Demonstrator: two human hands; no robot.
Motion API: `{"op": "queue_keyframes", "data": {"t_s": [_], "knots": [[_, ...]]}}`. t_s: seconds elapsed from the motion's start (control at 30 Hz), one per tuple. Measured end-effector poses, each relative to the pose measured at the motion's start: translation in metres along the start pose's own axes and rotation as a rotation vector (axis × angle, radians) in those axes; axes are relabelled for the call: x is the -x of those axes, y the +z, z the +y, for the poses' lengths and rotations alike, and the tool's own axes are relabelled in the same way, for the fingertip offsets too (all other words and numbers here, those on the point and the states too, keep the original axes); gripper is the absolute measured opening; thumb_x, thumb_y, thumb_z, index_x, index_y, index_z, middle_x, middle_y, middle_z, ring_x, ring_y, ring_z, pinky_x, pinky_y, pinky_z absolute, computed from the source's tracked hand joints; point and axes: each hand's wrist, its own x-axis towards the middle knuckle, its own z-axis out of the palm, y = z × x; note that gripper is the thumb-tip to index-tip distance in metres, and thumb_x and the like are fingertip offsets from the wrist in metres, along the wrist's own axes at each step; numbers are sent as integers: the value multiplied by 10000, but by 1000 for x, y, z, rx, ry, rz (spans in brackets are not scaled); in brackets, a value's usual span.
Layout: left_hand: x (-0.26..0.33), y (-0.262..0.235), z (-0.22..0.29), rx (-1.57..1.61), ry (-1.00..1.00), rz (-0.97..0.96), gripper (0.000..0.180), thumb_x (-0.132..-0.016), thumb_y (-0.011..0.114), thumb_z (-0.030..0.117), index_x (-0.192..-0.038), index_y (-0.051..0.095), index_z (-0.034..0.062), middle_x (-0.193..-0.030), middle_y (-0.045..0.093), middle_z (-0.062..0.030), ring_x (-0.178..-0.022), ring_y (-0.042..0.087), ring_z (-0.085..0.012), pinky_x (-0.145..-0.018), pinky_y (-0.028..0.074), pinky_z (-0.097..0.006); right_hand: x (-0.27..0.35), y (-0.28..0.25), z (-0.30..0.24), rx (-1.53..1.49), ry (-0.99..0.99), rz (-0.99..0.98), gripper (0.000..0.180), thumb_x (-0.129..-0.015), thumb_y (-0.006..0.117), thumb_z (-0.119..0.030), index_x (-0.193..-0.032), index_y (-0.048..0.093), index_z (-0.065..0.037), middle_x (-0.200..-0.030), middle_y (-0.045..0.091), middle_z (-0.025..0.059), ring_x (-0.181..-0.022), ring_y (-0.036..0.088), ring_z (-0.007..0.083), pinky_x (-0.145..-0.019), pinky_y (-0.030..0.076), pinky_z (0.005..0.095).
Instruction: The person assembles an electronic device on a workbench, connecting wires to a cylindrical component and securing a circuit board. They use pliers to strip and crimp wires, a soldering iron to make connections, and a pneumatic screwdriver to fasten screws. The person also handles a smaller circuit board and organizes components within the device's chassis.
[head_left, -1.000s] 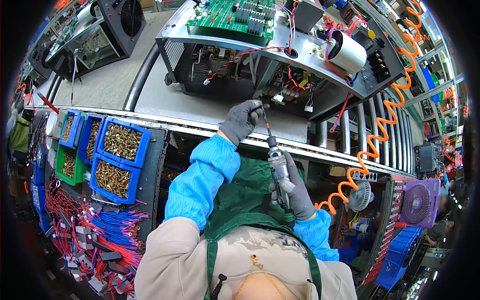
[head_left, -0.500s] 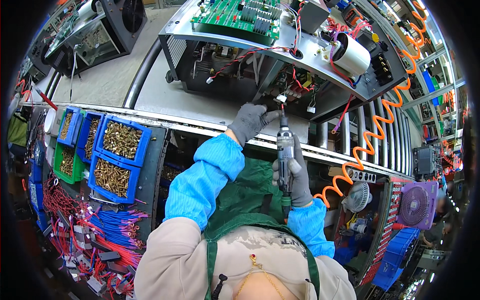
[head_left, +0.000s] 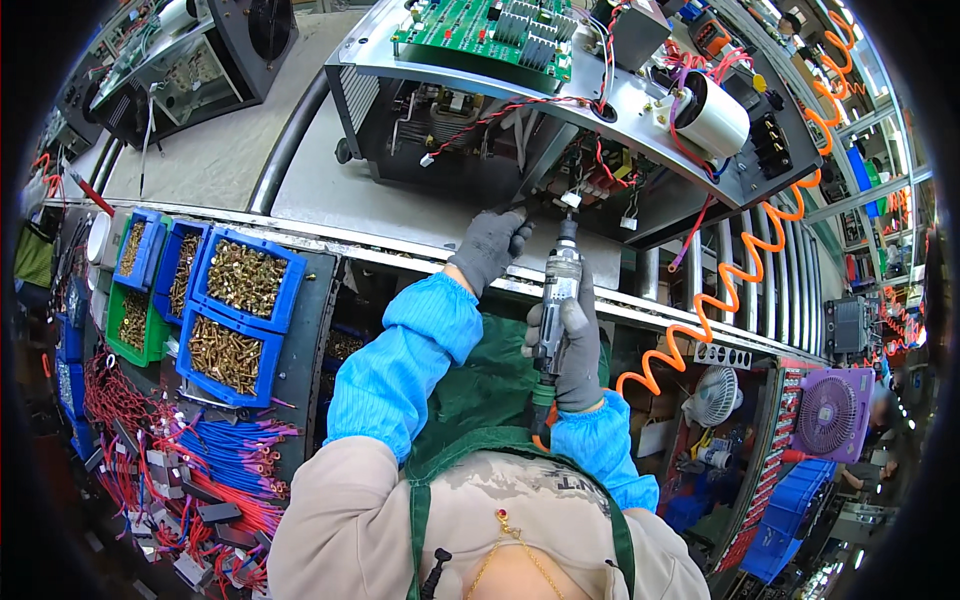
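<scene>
My right hand [head_left: 577, 352], in a grey glove, is wrapped round a pneumatic screwdriver [head_left: 560, 300]. The tool points away from me, its bit end at the open front of a machine housing [head_left: 640, 105]. A white connector plug [head_left: 571, 200] hangs by the bit, so I cannot see clearly what the bit touches. My left hand [head_left: 490, 248], also gloved, is closed just left of the tool, its fingertips at the housing's lower front edge. Whatever those fingers pinch is hidden. Red and black wires [head_left: 540, 102] and a green circuit board [head_left: 485, 38] sit on the housing.
Blue bins [head_left: 248, 280] of brass-coloured screws and a green bin [head_left: 135, 325] stand at left, above bundled red and blue wires [head_left: 215, 470]. An orange coiled air hose [head_left: 735, 300] runs at right, over conveyor rollers [head_left: 755, 262]. Another housing [head_left: 185, 75] stands far left.
My right hand and the screwdriver have shifted slightly left and toward me. My left hand has drawn its fingers away from the bit, to the housing's edge. The housing appears slightly farther right.
</scene>
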Motion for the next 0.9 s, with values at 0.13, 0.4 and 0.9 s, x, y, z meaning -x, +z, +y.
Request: {"op": "queue_keyframes", "data": {"t_s": [0.13,0.4,0.9], "knots": [[15,10,5,-63,39,-54,128,-912,583,140,-922,583,12,-829,628,-93,-568,503,-46,-478,425,-160,-1,3,0,-19,-14,23,716,-884,535,-325,-1486,158,-235,-812,562,84,-603,584,123,-482,531,266],[14,14,8,69,49,-34,151,-918,586,147,-993,576,17,-832,616,-92,-601,523,-69,-479,442,-169,5,-5,-4,19,14,-27,780,-857,563,-358,-1492,129,-234,-836,550,92,-611,573,130,-511,526,270],[-14,-1,-3,-482,413,-103,158,-904,549,121,-1009,620,27,-791,663,-70,-570,529,-69,-488,442,-200,43,-36,-13,233,221,-157,904,-765,620,-372,-1500,121,-204,-854,550,94,-613,554,128,-536,503,272]]}}
